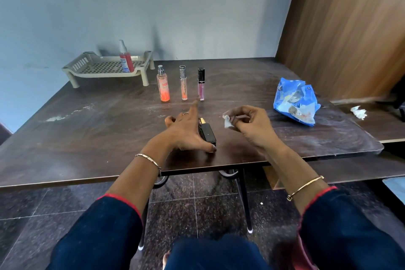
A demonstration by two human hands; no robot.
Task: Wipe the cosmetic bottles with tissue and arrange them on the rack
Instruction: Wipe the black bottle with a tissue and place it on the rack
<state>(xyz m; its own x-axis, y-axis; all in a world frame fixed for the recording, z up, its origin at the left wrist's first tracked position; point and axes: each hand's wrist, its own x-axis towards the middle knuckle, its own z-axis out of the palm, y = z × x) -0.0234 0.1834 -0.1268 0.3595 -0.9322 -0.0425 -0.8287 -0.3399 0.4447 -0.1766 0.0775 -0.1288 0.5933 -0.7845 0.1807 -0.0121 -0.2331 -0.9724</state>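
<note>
Bottles: 5, 1 on rack | left hand spread | right hand pinches tissue

Dark navy left sleeve and right sleeve, red-edged cuffs, below the table's near edge; gold chain bracelet, left wrist, over that edge; gold bangle, right wrist, below it; thin ring, left hand, over the table.

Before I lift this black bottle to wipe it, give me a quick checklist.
1. Tissue pinched in right hand: ok.
2. Left hand gripping black bottle: not ok; fingers spread, bottle lies flat on the table.
3. Rack has room beside red bottle: ok.
4. Gold cap on black bottle tight: cannot tell.
</note>
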